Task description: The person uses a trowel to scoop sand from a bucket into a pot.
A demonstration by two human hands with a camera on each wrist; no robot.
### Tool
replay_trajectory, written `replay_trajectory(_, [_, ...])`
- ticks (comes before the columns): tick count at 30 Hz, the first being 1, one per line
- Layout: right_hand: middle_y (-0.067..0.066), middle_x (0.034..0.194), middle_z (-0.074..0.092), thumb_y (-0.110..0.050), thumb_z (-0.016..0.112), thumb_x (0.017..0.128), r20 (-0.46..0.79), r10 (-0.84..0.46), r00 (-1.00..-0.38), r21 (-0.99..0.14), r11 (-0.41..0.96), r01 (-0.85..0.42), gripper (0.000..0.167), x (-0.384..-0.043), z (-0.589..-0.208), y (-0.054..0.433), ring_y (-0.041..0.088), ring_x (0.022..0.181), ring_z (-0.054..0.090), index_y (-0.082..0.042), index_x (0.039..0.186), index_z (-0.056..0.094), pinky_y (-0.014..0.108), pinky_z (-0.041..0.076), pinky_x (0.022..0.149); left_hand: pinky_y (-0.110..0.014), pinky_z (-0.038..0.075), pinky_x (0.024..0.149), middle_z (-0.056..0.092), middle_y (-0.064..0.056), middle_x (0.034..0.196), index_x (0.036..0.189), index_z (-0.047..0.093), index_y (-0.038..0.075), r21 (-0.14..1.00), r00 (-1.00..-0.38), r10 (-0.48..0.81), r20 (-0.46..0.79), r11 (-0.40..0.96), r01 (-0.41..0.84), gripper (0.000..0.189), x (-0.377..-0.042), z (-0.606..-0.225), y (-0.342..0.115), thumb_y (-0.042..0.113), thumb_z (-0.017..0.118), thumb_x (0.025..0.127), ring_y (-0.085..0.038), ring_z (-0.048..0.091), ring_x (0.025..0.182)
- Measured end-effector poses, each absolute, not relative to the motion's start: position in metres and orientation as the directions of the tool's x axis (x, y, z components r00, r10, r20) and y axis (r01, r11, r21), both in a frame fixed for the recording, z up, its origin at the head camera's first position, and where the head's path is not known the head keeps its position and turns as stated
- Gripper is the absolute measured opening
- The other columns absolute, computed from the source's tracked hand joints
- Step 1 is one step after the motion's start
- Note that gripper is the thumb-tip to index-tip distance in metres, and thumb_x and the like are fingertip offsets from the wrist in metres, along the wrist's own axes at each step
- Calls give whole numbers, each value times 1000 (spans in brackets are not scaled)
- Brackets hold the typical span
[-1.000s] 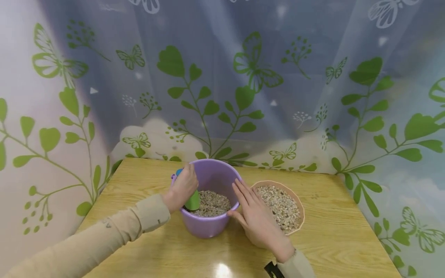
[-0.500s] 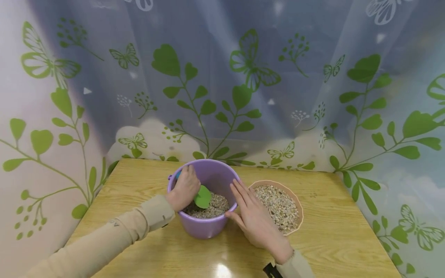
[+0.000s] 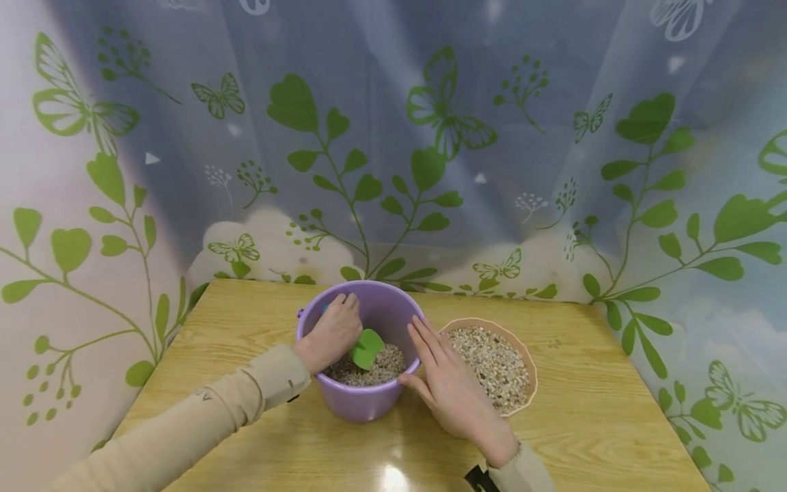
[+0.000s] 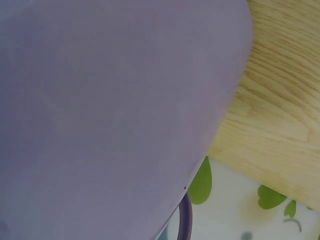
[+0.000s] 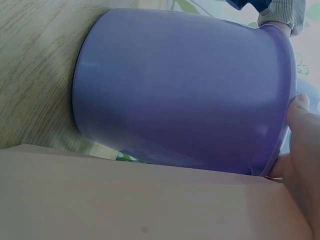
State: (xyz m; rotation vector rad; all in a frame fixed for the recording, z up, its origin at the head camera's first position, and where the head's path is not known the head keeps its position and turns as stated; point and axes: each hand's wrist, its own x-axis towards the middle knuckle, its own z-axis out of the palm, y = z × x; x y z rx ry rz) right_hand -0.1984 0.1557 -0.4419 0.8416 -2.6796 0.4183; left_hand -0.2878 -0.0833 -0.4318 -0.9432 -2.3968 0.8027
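Note:
Inside a purple bucket [image 3: 363, 404], my left hand [image 3: 335, 332] grips the handle of a small green scoop [image 3: 367, 348]. A bit of blue shows behind the fingers. The scoop's green blade lies tilted at the mixed gravel [image 3: 387, 369] in the bottom. My right hand [image 3: 460, 389] rests on the bucket's right rim, fingers straight and thumb spread apart. In the right wrist view its thumb [image 5: 299, 109] touches the rim. The bucket's wall [image 4: 115, 115] fills most of the left wrist view, and the left hand is hidden there.
A peach-coloured bowl [image 3: 534, 376] full of similar gravel [image 3: 492, 362] stands right of the bucket, partly behind the right hand. Both are on a wooden table [image 3: 590, 410]. A patterned curtain [image 3: 381, 137] hangs along the table's back edge.
My left hand has moved from the bucket's left rim inward and to the right, and the green scoop's blade has swung right across the gravel. The right hand stays on the rim.

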Motion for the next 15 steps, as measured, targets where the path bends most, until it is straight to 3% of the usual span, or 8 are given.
replay_trajectory(8, [13, 167, 21, -50, 45, 105, 361, -503, -786, -174, 791, -586, 74, -198, -443, 156, 28, 154, 18, -3, 159, 24, 52, 27, 119, -28, 40, 71, 59, -2, 82, 78, 74, 12, -653, -634, 752, 181, 574, 494, 12, -286, -429, -82, 18, 70, 87, -19, 49, 83])
replay_trajectory(15, [13, 167, 21, -50, 47, 105, 368, -499, -785, -184, 788, -588, 75, -198, -443, 155, 29, 154, 18, -4, 159, 24, 53, 30, 117, -30, 43, 67, 60, -6, 77, 73, 71, 9, -498, -680, 707, 194, 668, 553, 40, -286, -431, -88, 45, 72, 89, -21, 52, 79])
